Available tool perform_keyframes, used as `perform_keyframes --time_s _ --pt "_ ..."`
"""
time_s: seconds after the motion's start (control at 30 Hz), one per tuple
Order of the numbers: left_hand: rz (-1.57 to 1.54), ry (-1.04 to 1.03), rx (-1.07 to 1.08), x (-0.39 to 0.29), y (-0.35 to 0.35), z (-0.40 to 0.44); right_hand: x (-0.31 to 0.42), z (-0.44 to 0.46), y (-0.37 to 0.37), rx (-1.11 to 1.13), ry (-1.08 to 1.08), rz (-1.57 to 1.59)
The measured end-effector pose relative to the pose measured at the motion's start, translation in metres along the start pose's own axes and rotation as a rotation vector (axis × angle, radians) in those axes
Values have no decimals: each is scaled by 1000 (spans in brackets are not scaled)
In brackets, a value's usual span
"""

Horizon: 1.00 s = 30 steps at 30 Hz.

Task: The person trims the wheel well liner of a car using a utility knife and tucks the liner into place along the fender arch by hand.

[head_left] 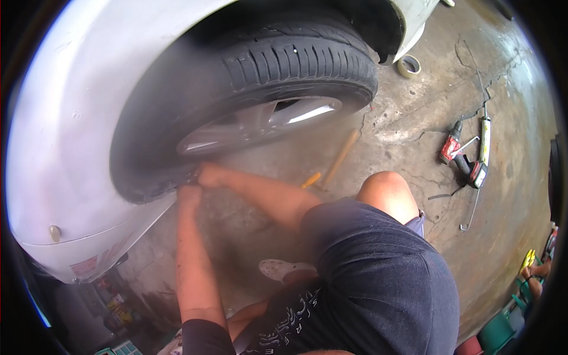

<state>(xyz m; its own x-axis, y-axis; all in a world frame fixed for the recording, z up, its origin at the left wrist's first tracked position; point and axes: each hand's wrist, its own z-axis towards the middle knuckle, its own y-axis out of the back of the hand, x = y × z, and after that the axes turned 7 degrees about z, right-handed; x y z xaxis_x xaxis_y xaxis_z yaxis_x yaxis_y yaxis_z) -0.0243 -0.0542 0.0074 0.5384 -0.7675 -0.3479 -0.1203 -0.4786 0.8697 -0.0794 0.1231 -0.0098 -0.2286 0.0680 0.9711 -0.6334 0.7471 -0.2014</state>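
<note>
The left hand [189, 194] and right hand [208, 175] are meeting beside the tire [307, 64], near the fender's [65, 160] edge; blur is hiding whether they are open, closed or gripping anything.

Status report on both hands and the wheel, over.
Left hand, right hand together at wheel arch edge, grip unclear. Tire in arch, tread visible. Blur near hands.
</note>
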Motion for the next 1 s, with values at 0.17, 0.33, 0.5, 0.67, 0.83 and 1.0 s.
perform_keyframes --time_s 0.17,0.33,0.5,0.67,0.83,1.0 --pt "237 -109 -34 -26 1 -12 -10 4 -2 -14 46 -22" --pt "193 -113 -9 -5 2 -4 -17 12 -7 -2 58 -2" --pt "276 -75 -33 -11 2 -2 -11 6 -3 -22 51 -13" --pt "42 -70 -70 7 -6 4 -17 7 -11 -87 101 -37" --pt "327 -113 -33 -23 9 -12 -22 13 -12 -99 96 20" --pt "355 18 28 -31 7 -19 -17 8 -8 -71 73 13"
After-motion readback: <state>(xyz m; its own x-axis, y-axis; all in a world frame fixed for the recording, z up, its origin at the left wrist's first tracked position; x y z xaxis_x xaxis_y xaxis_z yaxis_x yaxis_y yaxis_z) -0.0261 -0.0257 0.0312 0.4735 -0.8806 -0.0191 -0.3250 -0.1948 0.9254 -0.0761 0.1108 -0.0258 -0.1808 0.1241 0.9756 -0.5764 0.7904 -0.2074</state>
